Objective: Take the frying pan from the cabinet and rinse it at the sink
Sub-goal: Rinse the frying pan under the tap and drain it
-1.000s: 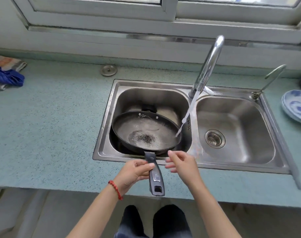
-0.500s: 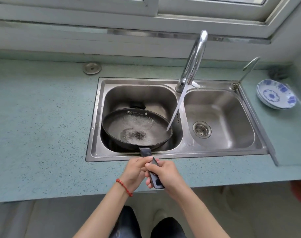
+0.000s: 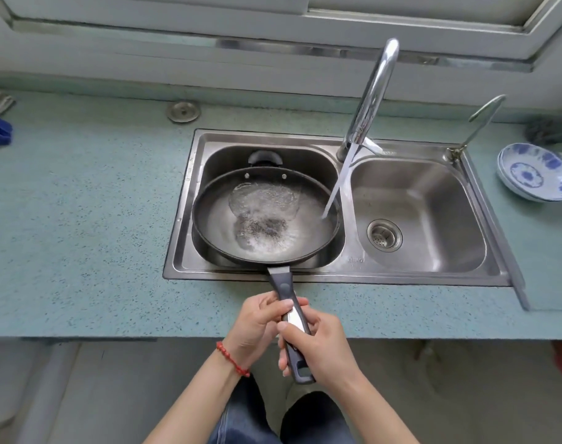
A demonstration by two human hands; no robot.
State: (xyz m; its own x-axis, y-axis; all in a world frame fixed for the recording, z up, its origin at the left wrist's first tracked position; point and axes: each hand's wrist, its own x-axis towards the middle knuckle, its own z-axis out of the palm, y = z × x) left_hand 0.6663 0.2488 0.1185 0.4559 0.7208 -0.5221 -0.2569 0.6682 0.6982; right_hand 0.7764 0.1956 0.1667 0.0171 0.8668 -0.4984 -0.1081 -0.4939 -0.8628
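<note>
Both hands, left hand (image 3: 257,325) and right hand (image 3: 321,344), are gripping, fingers curled, the long dark handle of a black round metal frying pan (image 3: 263,216) filling over the steel sink's (image 3: 337,277) left basin; water is likely making it heavy and slippery.

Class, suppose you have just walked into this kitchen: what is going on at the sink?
A person is rinsing a frying pan in the left basin of a double sink. Both hands grip the pan's handle: the left hand nearer the pan, the right hand nearer the end. Water runs from the faucet onto the pan's right side and pools inside it. Blue-patterned bowls sit on the counter to the right.
</note>
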